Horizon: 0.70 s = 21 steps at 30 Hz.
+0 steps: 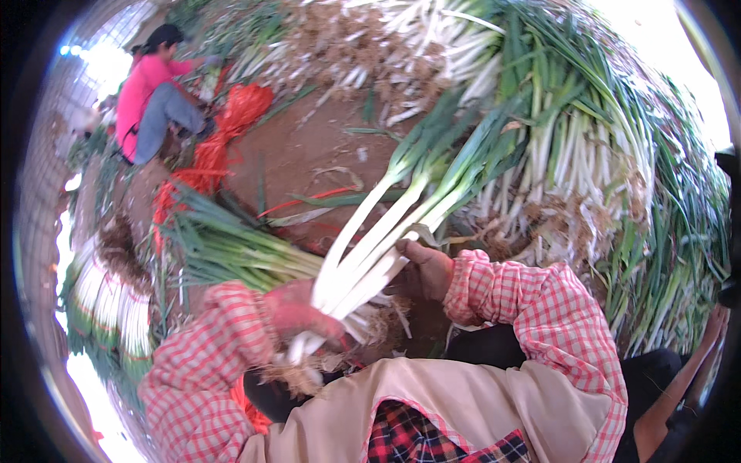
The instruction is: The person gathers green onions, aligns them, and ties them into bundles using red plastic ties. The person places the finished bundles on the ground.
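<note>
My left hand is wrapped around the white lower ends of several long green onions. Their green leaves slant up and away to the right, over the heap. Higher on the white shafts, my right hand grips the near side with its thumb against a stalk; its other fingers are mostly hidden in shadow. A loose, limp leaf sticks out just above that thumb. Brown roots hang below my left hand. Behind it, a bunch of green onions lies on the ground, leaves pointing left.
Large heaps of green onions with matted roots spread ahead and right. Red plastic strips lie left on the brown ground. Tied bundles stand far left. A person in pink squats beyond; another person's arm shows right.
</note>
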Motion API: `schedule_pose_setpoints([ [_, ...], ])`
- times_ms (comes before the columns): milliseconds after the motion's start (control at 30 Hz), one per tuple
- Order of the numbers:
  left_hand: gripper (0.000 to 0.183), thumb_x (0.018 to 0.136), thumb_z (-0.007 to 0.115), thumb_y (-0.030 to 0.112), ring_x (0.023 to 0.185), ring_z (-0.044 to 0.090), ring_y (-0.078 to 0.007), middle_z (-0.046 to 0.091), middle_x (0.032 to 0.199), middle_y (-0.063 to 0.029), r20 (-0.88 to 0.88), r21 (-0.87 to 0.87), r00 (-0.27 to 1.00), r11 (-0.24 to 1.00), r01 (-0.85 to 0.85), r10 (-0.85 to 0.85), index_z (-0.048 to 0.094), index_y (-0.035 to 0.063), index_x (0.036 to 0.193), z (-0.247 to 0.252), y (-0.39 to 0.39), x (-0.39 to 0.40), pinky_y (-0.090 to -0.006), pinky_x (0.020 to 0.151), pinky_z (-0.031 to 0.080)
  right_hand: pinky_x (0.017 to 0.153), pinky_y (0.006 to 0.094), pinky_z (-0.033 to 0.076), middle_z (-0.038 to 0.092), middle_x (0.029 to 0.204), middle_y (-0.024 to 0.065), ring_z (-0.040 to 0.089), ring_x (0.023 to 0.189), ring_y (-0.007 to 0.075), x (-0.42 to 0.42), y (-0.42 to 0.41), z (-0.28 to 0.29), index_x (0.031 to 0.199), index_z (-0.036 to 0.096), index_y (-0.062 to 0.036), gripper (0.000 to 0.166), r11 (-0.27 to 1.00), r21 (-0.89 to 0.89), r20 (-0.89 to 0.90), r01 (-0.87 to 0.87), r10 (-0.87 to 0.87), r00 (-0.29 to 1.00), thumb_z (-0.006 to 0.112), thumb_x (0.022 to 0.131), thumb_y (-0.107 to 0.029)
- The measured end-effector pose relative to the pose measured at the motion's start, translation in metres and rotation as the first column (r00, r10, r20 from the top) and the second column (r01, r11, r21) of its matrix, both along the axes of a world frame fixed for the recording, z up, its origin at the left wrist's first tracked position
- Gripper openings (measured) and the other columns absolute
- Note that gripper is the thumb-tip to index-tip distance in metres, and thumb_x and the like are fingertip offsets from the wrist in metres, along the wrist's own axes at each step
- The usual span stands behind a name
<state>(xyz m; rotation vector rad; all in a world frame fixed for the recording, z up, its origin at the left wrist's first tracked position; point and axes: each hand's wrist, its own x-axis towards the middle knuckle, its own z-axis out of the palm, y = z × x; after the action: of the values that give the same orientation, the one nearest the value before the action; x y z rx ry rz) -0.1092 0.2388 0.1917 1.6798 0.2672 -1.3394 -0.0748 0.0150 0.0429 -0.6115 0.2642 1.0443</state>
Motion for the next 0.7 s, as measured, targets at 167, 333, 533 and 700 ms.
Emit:
schedule_pose_setpoints([
  [167,0.051,0.062,0.074,0.007,0.075,0.059,-0.0148,0.062,0.087,-0.0088,0.223,0.354,0.961,0.905,-0.237,0.164,0.055,0.0038,0.109,0.13,0.071,-0.085,-0.0306,0.067,0.049,0.081,0.0385,0.052,0.062,0.105,0.0132,0.062,0.092,0.0234,-0.014,0.118,0.109,0.115,0.05,-0.0023,0.041,0.964,0.066,0.137,-0.259,0.248,0.959,0.05,0.088,-0.032],
  [333,0.06,0.061,0.074,0.002,0.076,0.059,-0.0148,0.061,0.087,-0.0058,0.463,0.085,0.728,0.792,-0.605,0.506,0.051,0.0031,0.116,0.19,0.104,-0.13,-0.0304,0.071,0.047,0.077,0.0395,0.054,0.061,0.102,0.0158,0.063,0.087,0.0272,0.006,0.215,0.178,0.115,0.047,-0.0012,0.04,0.909,0.279,0.37,-0.311,0.197,0.908,0.048,0.089,-0.031],
  [533,0.04,0.065,0.072,0.011,0.073,0.059,-0.0177,0.062,0.083,-0.0076,0.7,0.061,0.566,0.753,-0.655,0.435,0.058,0.003,0.103,0.083,0.157,-0.041,-0.0323,0.066,0.048,0.082,0.0432,0.049,0.058,0.107,0.0147,0.059,0.094,0.0272,0.046,0.263,0.158,0.118,0.047,-0.001,0.045,0.938,0.128,0.371,-0.322,0.256,0.893,0.049,0.089,-0.035],
  [700,0.016,0.072,0.064,0.008,0.066,0.061,-0.0224,0.064,0.078,-0.0104,0.349,-0.541,0.395,0.526,-0.656,0.85,0.061,-0.0002,0.085,-0.103,0.123,0.034,-0.0336,0.059,0.049,0.063,0.0359,0.052,0.064,0.077,0.0124,0.061,0.065,0.0255,0.04,0.219,0.088,0.102,0.056,-0.0013,0.032,0.966,-0.137,0.139,-0.22,0.238,0.961,0.047,0.089,-0.03],
])
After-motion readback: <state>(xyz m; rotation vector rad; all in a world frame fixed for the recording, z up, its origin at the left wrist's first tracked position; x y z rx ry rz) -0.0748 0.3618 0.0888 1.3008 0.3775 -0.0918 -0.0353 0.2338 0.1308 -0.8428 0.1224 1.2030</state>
